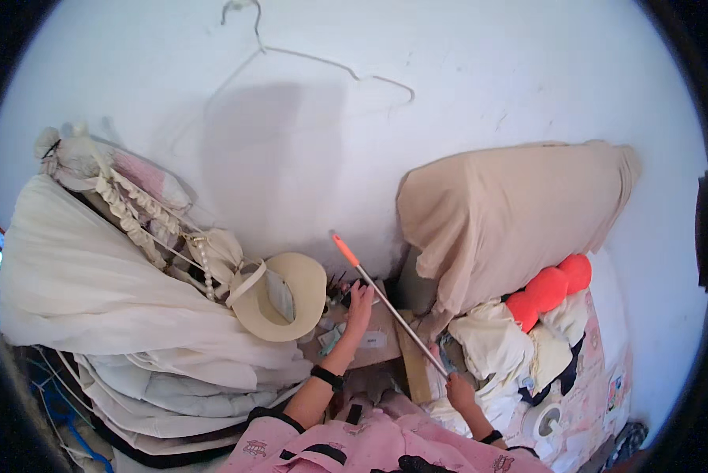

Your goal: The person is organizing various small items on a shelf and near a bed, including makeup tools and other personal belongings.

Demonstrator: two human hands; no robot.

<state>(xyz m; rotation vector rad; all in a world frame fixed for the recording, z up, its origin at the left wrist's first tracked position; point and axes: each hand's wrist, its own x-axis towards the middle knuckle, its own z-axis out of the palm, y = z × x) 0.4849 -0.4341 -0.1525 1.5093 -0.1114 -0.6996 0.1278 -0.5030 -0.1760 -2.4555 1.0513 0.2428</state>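
Observation:
My right hand is closed around the lower end of a metal pole with an orange end piece. The pole slants up and to the left, its orange tip near the white wall. My left hand is raised just left of the pole's middle with its fingers apart, over small items by a cardboard box. Whether those fingers touch anything is hard to tell. A cream sun visor hat hangs to the left of that hand.
Hanging pale clothes fill the left side. A beige cloth covers a large object at right, beside a red cushion, heaped clothing and a white roll. A wire hanger hangs against the wall.

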